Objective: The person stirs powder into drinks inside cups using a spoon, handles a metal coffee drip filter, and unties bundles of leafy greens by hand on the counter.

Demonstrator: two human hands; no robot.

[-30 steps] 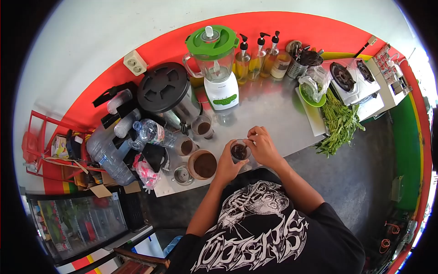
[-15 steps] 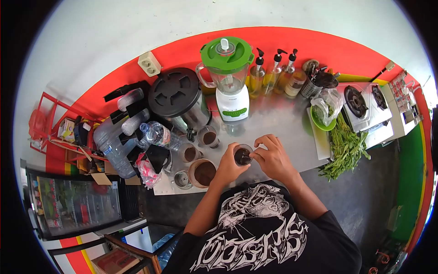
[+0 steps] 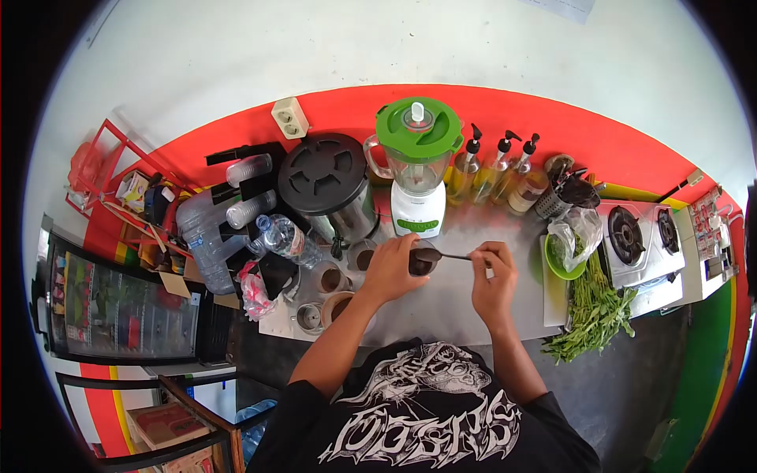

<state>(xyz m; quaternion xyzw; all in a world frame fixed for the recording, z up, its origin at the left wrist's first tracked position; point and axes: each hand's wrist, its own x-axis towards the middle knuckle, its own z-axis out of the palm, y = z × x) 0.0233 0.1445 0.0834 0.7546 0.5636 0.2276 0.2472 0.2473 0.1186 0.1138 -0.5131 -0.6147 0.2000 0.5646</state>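
My left hand (image 3: 388, 272) is wrapped round a glass (image 3: 423, 266) with dark brown contents, in front of the blender. Pinched by its handle, a dark spoon (image 3: 455, 256) lies level in my right hand (image 3: 494, 277). Its bowl is over the mouth of the glass; whether it touches the contents I cannot tell. Left of my left hand are two more glasses with brown contents, one (image 3: 330, 279) in plain sight and another (image 3: 360, 258) partly behind the hand. A wider container (image 3: 335, 306) of brown contents is partly covered by my left forearm. Beside it stands a clear mug (image 3: 309, 318).
A green-lidded blender (image 3: 418, 213) and a steel pot with a black lid (image 3: 323, 173) stand at the back. Pump bottles (image 3: 493, 175) line the wall. Plastic bottles (image 3: 288, 239) crowd the left; leafy greens (image 3: 591, 315) and a gas stove (image 3: 643, 244) are on the right.
My right hand has drawn away to the right from the glass, and the spoon now shows between them. The glass and my left hand are closer to the blender. The camera view has shifted.
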